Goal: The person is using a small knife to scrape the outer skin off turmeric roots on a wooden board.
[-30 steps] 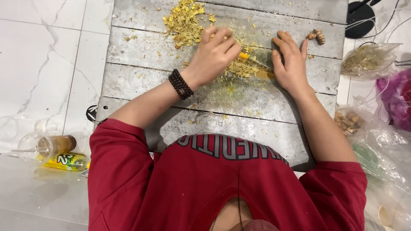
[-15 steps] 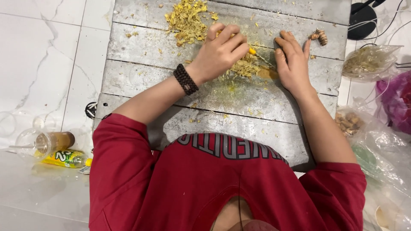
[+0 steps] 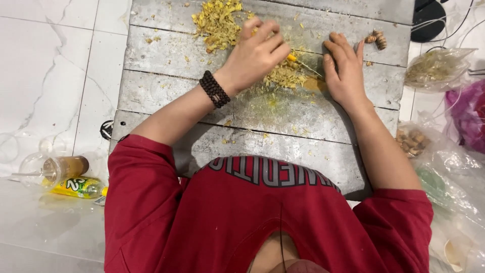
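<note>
Two hands are busy on a grey plank table (image 3: 166, 96), so going left to right: out at 9 o'clock a plastic cup (image 3: 56, 168) lies on the floor beside a yellow bottle (image 3: 76, 186). At 12 o'clock there's a heap of yellow shavings (image 3: 217, 21). The left hand (image 3: 255, 55), beaded bracelet (image 3: 214, 89) on the wrist, is closed around something thin with an orange bit poking out; I can't tell exactly what. A second pile of yellow scraps (image 3: 285, 76) sits right between the hands. The right hand (image 3: 346, 73) lies flat and released, pressing the boards, holding nothing. Toward 2 o'clock are a brown root piece (image 3: 376, 38) and a clear bag (image 3: 435, 66).

My worry: those right fingers sit very close to the working tip, so one slip could nick them.
</note>
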